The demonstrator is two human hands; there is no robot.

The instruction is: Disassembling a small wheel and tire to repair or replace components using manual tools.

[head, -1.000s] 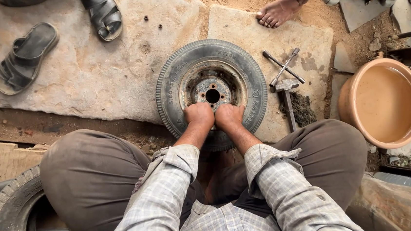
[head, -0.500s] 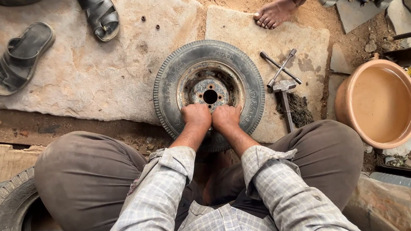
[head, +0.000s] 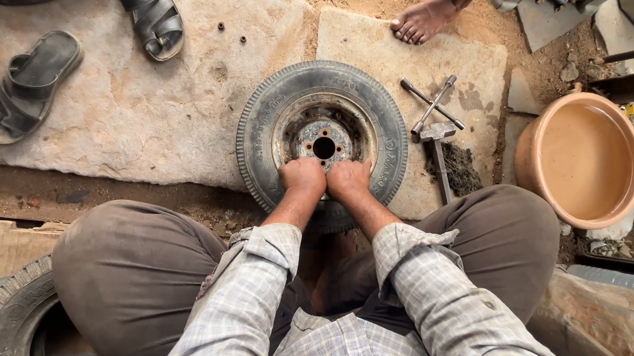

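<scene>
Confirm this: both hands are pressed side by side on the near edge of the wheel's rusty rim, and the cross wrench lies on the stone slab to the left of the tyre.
Not quite. The head view shows the cross wrench to the right of the tyre, not the left. The rest holds: the left hand and right hand press side by side on the rusty rim, wrench on the stone slab.

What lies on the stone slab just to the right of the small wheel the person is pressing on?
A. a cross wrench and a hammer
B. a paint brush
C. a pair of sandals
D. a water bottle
A: a cross wrench and a hammer lie beside the wheel; the sandals are far left.
</scene>
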